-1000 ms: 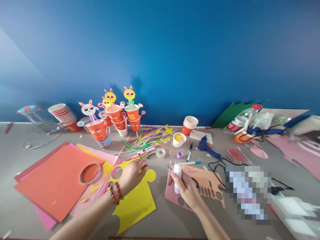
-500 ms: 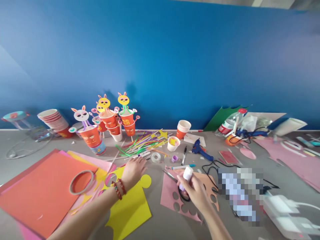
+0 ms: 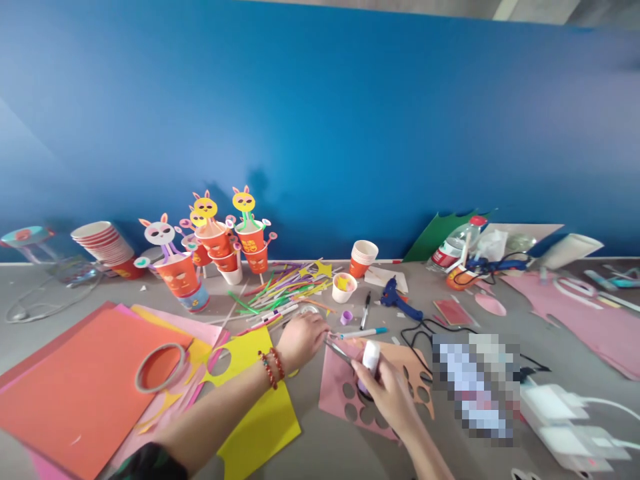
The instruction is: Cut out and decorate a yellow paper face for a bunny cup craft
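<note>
My right hand (image 3: pixel 387 387) is wrapped round a glue stick (image 3: pixel 371 357) with a white top and purple lower part. Beneath it lie scissors (image 3: pixel 339 351) on a pink sheet (image 3: pixel 334 383) punched with round holes. My left hand (image 3: pixel 303 340), with beads at the wrist, reaches to the upper left corner of that sheet, close to the scissor tips. Its fingers are curled together and point down; whatever they hold is hidden. A yellow sheet (image 3: pixel 265 427) lies under the left forearm. The edge of a yellow circle (image 3: pixel 294 374) peeks out below the left hand.
Bunny-topped cups (image 3: pixel 180 277) stand at the back left, beside scattered pipe cleaners (image 3: pixel 280 283). A purple cap (image 3: pixel 346 317), a marker (image 3: pixel 363 333) and a blue glue gun (image 3: pixel 400 300) lie beyond my hands. Orange paper (image 3: pixel 90 380) with a tape roll (image 3: pixel 143 373) is left; a power strip (image 3: pixel 565 427) right.
My left hand has moved right, from beside the yellow circle to the pink sheet's corner, now covering most of the circle. The right hand keeps the glue stick in nearly the same place.
</note>
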Demonstrator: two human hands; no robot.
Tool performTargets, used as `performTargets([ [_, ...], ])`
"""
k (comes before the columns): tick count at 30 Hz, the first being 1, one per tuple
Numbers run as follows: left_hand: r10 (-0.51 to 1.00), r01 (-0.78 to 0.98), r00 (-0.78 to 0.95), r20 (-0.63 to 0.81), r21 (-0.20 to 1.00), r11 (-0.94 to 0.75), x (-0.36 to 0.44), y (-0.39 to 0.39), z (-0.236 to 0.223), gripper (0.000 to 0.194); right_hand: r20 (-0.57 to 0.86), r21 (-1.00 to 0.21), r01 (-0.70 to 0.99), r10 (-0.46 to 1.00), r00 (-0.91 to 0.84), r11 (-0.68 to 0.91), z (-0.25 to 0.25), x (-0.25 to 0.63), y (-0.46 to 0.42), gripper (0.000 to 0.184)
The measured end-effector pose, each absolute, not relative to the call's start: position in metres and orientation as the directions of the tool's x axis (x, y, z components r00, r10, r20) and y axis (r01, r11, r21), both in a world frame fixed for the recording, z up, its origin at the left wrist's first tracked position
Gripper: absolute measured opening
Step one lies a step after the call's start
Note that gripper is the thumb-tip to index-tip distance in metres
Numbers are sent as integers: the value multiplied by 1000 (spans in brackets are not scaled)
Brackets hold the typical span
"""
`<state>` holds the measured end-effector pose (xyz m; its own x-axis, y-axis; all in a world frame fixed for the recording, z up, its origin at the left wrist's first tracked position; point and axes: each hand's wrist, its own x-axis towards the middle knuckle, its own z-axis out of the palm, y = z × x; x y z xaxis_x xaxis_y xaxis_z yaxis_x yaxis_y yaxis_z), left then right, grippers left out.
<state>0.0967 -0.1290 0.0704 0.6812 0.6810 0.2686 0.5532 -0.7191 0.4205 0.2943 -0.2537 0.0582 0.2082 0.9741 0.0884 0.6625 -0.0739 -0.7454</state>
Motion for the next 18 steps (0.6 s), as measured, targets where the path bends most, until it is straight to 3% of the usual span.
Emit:
performTargets([
  [8,755,637,574,317,406,-655,81,-100,68,30,103,-741,671,982,159,-30,67,295,-257,42],
  [12,709,590,630,317,399,-702,84,-107,69,11,106,-715,698,982,157,-34,69,292,-256,41],
  [15,661,534,683,310,404,-742,86,-117,67,21,112,-700,714,982,149,-29,69,289,-256,41],
  [18,642,505,698,318,417,-756,83,-127,62,15,111,-707,708,987,118,-5,70,287,-256,43],
])
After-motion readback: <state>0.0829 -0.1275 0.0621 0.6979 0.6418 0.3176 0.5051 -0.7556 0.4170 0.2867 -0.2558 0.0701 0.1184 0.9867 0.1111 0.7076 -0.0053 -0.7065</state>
